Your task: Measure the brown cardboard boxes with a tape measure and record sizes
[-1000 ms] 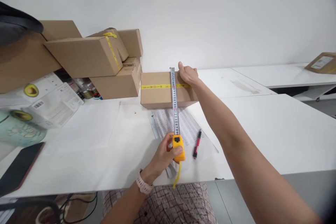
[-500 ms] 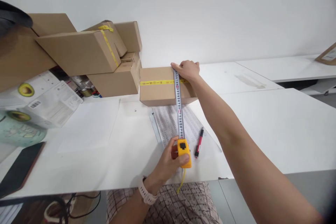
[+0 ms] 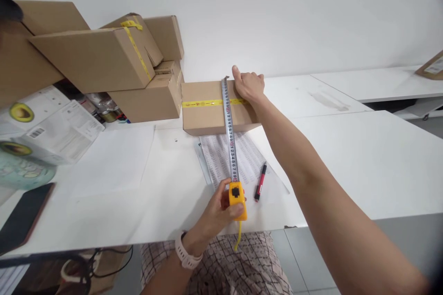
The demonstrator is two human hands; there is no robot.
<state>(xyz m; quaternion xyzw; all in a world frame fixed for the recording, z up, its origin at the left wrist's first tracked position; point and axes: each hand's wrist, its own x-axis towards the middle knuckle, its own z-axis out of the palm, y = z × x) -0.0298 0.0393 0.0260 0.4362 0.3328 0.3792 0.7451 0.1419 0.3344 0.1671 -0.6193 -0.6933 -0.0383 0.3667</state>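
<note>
Gripping tape measure (image 3: 238, 199) in left hand (image 3: 218, 208), thumb over near end of case, fingers around its left side. Located between the person and the cardboard box (image 3: 202, 118), toward the table's near edge, above printed sheets (image 3: 216, 156) on the table (image 3: 346, 161). Seeing blade (image 3: 230, 136) extended away from the body and over the box top, long axis fore-and-aft with a slight lean left at the far end. Crossing the box's left-to-right long axis roughly square, plus its yellow strip (image 3: 199, 103).

Would call hook end (image 3: 226, 78) vs. far box edge the key relation. Reading it as at or just past that edge; can't tell whether hooked, touching or floating. Closest to it with right hand (image 3: 249, 85), just right of the blade, at the box's right part. Looks to be resting on the box, thumb raised and apart from blade; can't see enough of the fingertips to tell open or gripping. Well apart from the hook with left hand, only at case end. Would favour right hand for hook-to-edge alignment, left hand for blade angle. Also note pen (image 3: 260, 182), right of the case, clear of both hands.
</note>
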